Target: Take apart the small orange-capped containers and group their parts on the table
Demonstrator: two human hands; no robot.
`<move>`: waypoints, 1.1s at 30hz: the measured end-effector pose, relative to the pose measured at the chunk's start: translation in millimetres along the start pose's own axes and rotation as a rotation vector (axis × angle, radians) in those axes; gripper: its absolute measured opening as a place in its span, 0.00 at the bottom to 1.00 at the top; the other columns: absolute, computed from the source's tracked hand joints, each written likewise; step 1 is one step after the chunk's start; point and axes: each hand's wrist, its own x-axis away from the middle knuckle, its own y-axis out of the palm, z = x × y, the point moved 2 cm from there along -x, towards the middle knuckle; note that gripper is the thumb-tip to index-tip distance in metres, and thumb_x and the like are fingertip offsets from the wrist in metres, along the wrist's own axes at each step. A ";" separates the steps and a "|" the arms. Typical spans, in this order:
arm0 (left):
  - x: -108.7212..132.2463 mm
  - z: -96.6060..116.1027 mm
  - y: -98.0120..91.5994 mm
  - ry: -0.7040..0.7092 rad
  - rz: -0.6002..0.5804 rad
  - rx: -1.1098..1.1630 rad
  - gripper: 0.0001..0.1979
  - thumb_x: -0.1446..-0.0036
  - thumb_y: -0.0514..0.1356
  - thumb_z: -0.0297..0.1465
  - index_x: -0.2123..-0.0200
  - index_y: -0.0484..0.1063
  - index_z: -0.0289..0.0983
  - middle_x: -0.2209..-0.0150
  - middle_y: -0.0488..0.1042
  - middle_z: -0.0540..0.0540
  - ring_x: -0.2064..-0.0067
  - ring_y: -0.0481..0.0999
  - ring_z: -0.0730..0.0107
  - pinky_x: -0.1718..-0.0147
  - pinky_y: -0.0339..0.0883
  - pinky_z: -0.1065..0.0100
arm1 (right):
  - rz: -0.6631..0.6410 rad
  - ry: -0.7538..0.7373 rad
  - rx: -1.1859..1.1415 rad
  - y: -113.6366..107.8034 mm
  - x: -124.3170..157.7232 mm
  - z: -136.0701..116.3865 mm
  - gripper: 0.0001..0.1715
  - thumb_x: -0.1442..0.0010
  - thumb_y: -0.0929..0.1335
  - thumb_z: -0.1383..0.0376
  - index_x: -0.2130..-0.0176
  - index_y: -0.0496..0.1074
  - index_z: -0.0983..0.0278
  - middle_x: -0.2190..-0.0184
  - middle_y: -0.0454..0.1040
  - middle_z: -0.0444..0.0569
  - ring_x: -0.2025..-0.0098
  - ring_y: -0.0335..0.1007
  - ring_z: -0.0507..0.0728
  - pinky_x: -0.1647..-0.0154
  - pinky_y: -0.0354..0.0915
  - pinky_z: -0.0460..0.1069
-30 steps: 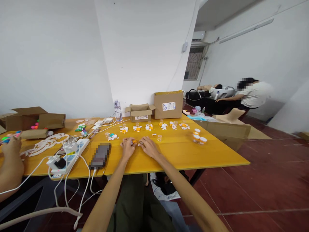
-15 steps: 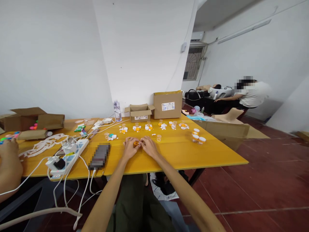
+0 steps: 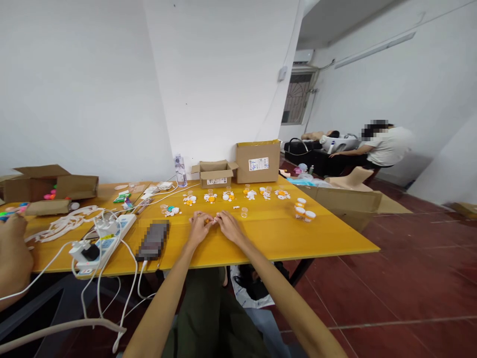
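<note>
While curled inward and pressed tip to tip, pinches a tiny orange and white plastic piece (image 3: 212,219) from both sides, too small to make out further. Closes the left hand (image 3: 198,227) and the right hand (image 3: 228,226) on it, knuckles up. Holds it just above the glossy yellow laminate table (image 3: 261,238), near the front edge. Stretches both bare forearms forward, converging. Faces a row of small clear plastic cups (image 3: 227,196), with a flat dark phone (image 3: 152,240) left, a white power strip (image 3: 106,238) beyond and a brown cardboard box (image 3: 258,161) by the wall.
</note>
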 end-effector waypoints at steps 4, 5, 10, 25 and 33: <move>-0.1 -0.3 0.8 0.025 0.000 -0.008 0.05 0.42 0.61 0.33 0.68 0.78 0.44 0.61 0.80 0.48 0.47 0.68 0.54 0.50 0.56 0.54 | -0.001 0.016 0.014 0.3 -0.2 1.5 0.11 0.35 0.63 0.70 0.69 0.69 0.60 0.66 0.73 0.47 0.60 0.69 0.55 0.57 0.63 0.48; -0.3 -0.1 0.9 0.029 -0.001 -0.010 0.05 0.42 0.61 0.33 0.67 0.78 0.44 0.60 0.80 0.48 0.47 0.68 0.54 0.51 0.56 0.54 | 0.004 0.022 0.010 0.4 -0.4 1.8 0.10 0.35 0.63 0.69 0.69 0.69 0.60 0.66 0.73 0.47 0.60 0.70 0.55 0.57 0.63 0.48; -0.5 1.0 0.8 0.051 0.007 -0.037 0.05 0.42 0.60 0.31 0.67 0.77 0.43 0.60 0.80 0.47 0.48 0.68 0.54 0.52 0.56 0.55 | 0.001 0.029 -0.048 1.5 -1.4 3.8 0.10 0.36 0.64 0.69 0.69 0.69 0.60 0.67 0.74 0.46 0.62 0.70 0.54 0.59 0.63 0.47; 2.7 7.7 -2.9 0.111 -0.003 -0.081 0.07 0.43 0.59 0.27 0.67 0.76 0.43 0.61 0.79 0.47 0.48 0.67 0.55 0.51 0.55 0.56 | -0.055 0.087 -0.296 0.6 -2.8 9.4 0.09 0.41 0.66 0.64 0.74 0.69 0.60 0.73 0.75 0.44 0.68 0.70 0.55 0.64 0.63 0.47; 1.3 4.4 -0.9 0.092 0.004 -0.102 0.09 0.44 0.59 0.27 0.64 0.78 0.44 0.62 0.79 0.47 0.48 0.67 0.54 0.51 0.55 0.55 | 0.000 0.129 -0.282 4.4 -3.7 12.8 0.07 0.42 0.67 0.65 0.72 0.71 0.60 0.72 0.76 0.44 0.68 0.71 0.55 0.65 0.65 0.47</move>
